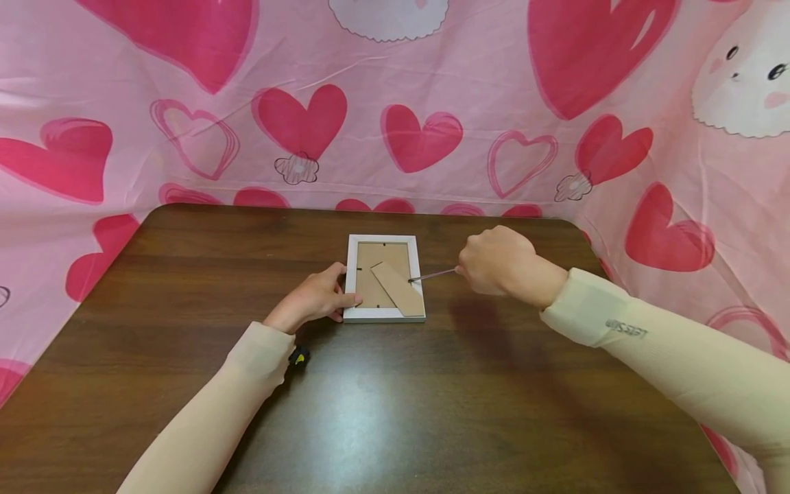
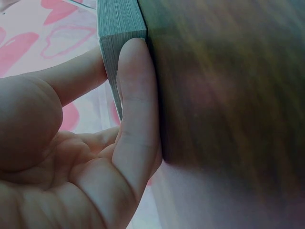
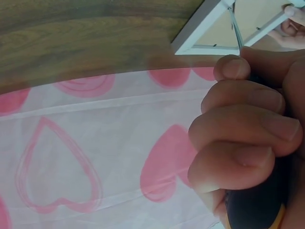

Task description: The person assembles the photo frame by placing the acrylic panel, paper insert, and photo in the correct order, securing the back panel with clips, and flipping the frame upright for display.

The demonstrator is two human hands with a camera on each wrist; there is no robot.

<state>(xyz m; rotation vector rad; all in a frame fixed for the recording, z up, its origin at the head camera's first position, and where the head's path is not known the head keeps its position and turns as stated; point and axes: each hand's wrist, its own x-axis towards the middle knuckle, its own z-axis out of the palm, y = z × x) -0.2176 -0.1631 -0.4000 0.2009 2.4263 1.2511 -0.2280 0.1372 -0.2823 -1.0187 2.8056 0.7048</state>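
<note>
A white picture frame (image 1: 376,314) lies face down on the table, its brown backing board (image 1: 370,287) showing. A slanted stand leg (image 1: 398,288) crosses the board, and small dark tabs sit along the inner edges. My left hand (image 1: 315,293) grips the frame's lower left side, thumb over the border and fingers along the outer side. My right hand (image 1: 501,264) holds a screwdriver (image 1: 438,274) with its fingers wrapped round the black and orange handle (image 3: 255,207). The thin shaft points left, and its tip meets the tab at the frame's right inner edge.
A small black and yellow object (image 1: 300,356) lies beside my left cuff, partly hidden by it. The brown wooden table (image 1: 395,412) ends at the back against a pink heart-patterned cloth (image 1: 432,82), which also hangs along both sides.
</note>
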